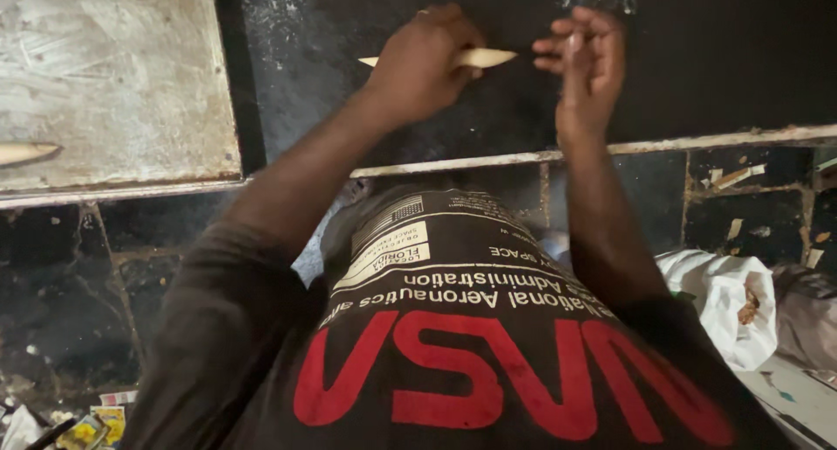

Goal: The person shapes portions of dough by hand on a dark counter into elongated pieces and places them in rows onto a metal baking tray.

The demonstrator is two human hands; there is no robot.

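View from my head camera, looking down past my chest to a dark worktop [715, 57]. My left hand [425, 62] is closed around one pale, flat stick [482, 57] with pointed ends, which lies roughly level above the dark surface; one tip shows to the left of my fist and the longer part juts out to the right. My right hand [586, 56] is raised just beside that right tip, its fingers [558, 44] loosely curled and spread; whether they touch the stick I cannot tell. Counted items: two hands, both mine; one stick in the grip; one further pale pointed piece [24, 153] at the far left edge of the view, lying on a scuffed light-grey board [113, 75], well apart from my hands. The board sits on the left part of the counter, separated from the dark worktop by a black gap. One pale edge strip [697, 141] runs along the front of the counter. Below it, at lower right, one white plastic bag [728, 306] lies crumpled beside my right arm. At lower left, small bits of coloured litter [87, 428] lie on the floor.
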